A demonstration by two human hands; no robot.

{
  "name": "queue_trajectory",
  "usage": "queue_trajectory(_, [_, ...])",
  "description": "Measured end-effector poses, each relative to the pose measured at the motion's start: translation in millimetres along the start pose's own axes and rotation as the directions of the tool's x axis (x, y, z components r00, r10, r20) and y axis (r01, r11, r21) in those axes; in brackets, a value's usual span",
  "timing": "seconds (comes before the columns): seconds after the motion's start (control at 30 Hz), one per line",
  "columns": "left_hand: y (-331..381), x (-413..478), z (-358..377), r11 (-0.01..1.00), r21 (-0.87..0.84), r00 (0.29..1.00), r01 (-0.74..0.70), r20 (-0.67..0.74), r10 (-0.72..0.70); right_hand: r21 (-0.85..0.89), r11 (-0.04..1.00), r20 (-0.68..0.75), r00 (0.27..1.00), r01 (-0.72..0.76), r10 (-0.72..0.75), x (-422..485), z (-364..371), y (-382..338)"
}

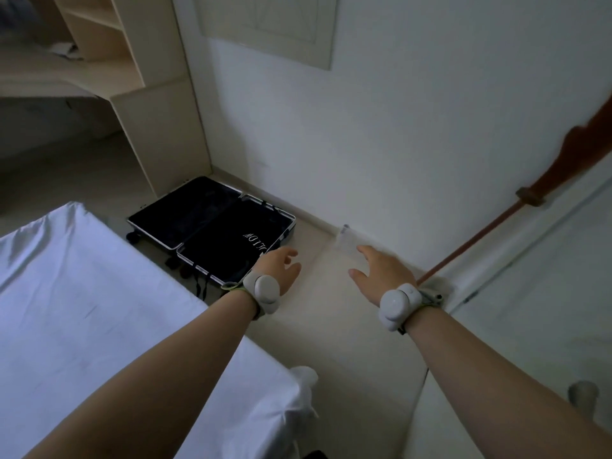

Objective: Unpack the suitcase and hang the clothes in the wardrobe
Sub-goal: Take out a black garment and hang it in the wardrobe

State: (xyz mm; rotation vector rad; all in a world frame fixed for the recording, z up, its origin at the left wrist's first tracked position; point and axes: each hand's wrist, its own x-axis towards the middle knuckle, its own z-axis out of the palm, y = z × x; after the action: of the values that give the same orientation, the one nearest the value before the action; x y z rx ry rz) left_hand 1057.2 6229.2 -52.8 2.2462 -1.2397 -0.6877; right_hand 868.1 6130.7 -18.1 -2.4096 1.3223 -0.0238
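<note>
My forearms reach out past the corner of the white-covered bed on my left. Ahead and to the left, on the floor by the wall, the suitcase lies open flat. Its two halves sit side by side along the wall, and there is something dark with white lettering in the half closer to me. My left hand is the nearer one, hovering by that half's near corner. My right hand hangs off to the side, over the floor. Both grips are loose, fingers spread apart, holding and touching nothing.
</note>
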Motion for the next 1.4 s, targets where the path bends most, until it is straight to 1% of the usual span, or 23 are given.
queue_trajectory(0.17, [5,48,-5,0.999,-0.003,0.999,0.050,-0.019,-0.050,0.015,1.000,0.043,0.999,0.017,-0.017,57,-5,3])
queue_trajectory(0.3, [6,100,-11,0.993,-0.036,0.992,0.109,-0.054,-0.111,0.042,0.995,0.072,0.993,0.088,-0.091,120,-2,0])
queue_trajectory(0.33, [5,104,-10,0.994,-0.039,0.993,0.105,-0.058,-0.107,0.048,0.994,0.074,0.993,0.093,-0.097,125,-2,0])
queue_trajectory(0.43, [5,148,-11,0.987,-0.056,0.984,0.153,-0.087,-0.158,0.031,0.989,0.113,0.982,0.146,-0.149,185,-7,2])
queue_trajectory(0.57, [11,216,-21,0.957,-0.118,0.950,0.264,-0.142,-0.280,-0.007,0.973,0.179,0.957,0.232,-0.227,276,-25,8])
queue_trajectory(0.6, [10,219,-22,0.955,-0.122,0.946,0.269,-0.150,-0.286,-0.007,0.970,0.185,0.954,0.243,-0.237,281,-26,8])
queue_trajectory(0.7, [18,259,-25,0.938,-0.145,0.924,0.314,-0.178,-0.337,-0.003,0.952,0.229,0.927,0.305,-0.296,335,-38,13])
queue_trajectory(0.8, [14,289,-24,0.909,-0.190,0.890,0.370,-0.207,-0.406,-0.019,0.930,0.254,0.901,0.368,-0.351,385,-37,9])
queue_trajectory(0.9, [-1,298,-19,0.856,-0.223,0.845,0.467,-0.172,-0.506,-0.041,0.904,0.300,0.868,0.425,-0.395,416,-21,-1])
queue_trajectory(0.97, [-17,303,-21,0.822,-0.241,0.815,0.516,-0.159,-0.558,-0.026,0.890,0.350,0.838,0.455,-0.418,433,-7,-14])
queue_trajectory(1.03, [-36,310,-27,0.789,-0.268,0.779,0.553,-0.170,-0.604,-0.013,0.873,0.400,0.803,0.488,-0.443,452,12,-32])
queue_trajectory(1.07, [-38,311,-29,0.790,-0.273,0.777,0.549,-0.182,-0.603,-0.004,0.869,0.402,0.796,0.496,-0.452,454,15,-34])
queue_trajectory(1.17, [-69,329,-38,0.750,-0.300,0.743,0.589,-0.164,-0.649,-0.022,0.836,0.442,0.755,0.549,-0.484,483,40,-56])
queue_trajectory(1.23, [-99,353,-48,0.718,-0.323,0.713,0.617,-0.157,-0.683,-0.054,0.827,0.455,0.751,0.559,-0.478,519,58,-77])
queue_trajectory(1.33, [-127,376,-58,0.698,-0.360,0.705,0.620,-0.135,-0.696,-0.026,0.839,0.468,0.748,0.543,-0.470,552,71,-97])
queue_trajectory(1.37, [-164,406,-66,0.666,-0.376,0.682,0.644,-0.114,-0.723,-0.035,0.834,0.491,0.736,0.551,-0.465,592,99,-122])
queue_trajectory(1.4, [-167,410,-67,0.664,-0.378,0.683,0.645,-0.106,-0.723,-0.028,0.839,0.492,0.738,0.543,-0.462,599,99,-124])
